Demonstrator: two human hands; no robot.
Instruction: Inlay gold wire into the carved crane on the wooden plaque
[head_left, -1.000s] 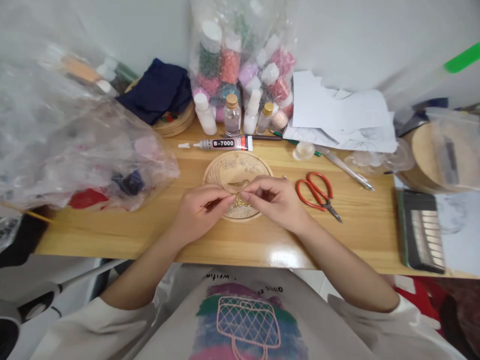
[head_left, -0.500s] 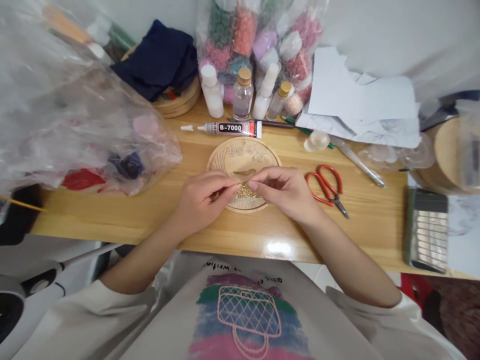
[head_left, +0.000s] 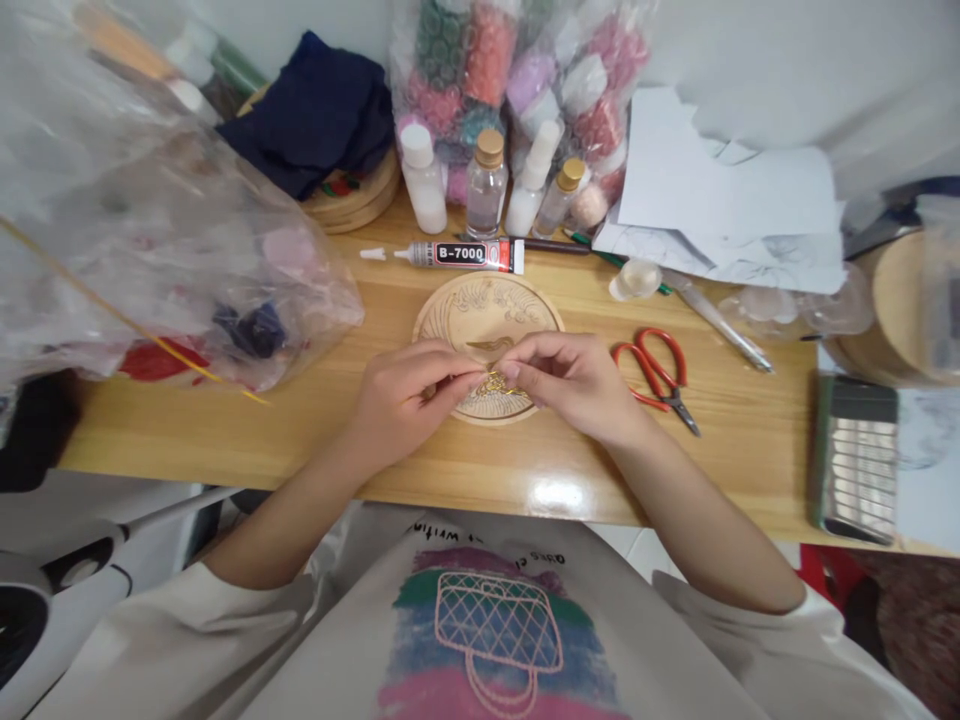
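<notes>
My left hand (head_left: pixel 412 395) and my right hand (head_left: pixel 570 385) meet over a round wooden plaque (head_left: pixel 450 300) with line drawings on it. Both are closed, thumb against fingers, pinching a thin piece of gold-coloured wire (head_left: pixel 496 384) between them. Its loops hang or lie just under the fingertips; whether it is wire or fine chain is too small to tell. A curved, leaf-like brown shape (head_left: pixel 491 344) shows on the plaque beyond my fingers. Red-handled pliers or snips (head_left: pixel 660 375) lie to the right of my right hand.
A B-7000 glue tube (head_left: pixel 465 255) lies behind the plaque, its cap off. Several small bottles (head_left: pixel 487 185) stand further back. A plastic bag (head_left: pixel 187 230) fills the left, with a yellow strip (head_left: pixel 135 325) crossing it. Papers (head_left: pixel 720 190) and a tin case (head_left: pixel 859 460) are at right.
The yellow strip at the left has swung up and further into view. My hands keep their pinch over the plaque, with only a very slight shift to the right.
</notes>
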